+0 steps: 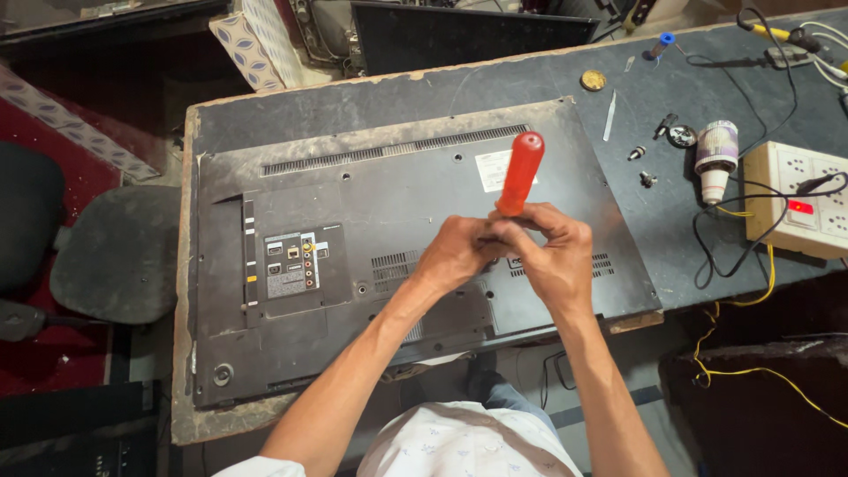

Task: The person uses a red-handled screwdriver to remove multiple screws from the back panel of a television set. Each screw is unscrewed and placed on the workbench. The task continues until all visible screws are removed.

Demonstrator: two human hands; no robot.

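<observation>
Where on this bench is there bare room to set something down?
Bare bench top runs behind the television, up to the far edge. The right end is crowded: tape roll, screws, power strip and wires.

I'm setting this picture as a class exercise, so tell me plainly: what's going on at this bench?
A person holds a screwdriver with a red handle in both hands, the left hand and right hand closed together around its lower part, over a flat television lying face down on the workbench. The handle points up. Loose screws, a roll of tape and a socket board lie to the right.
</observation>
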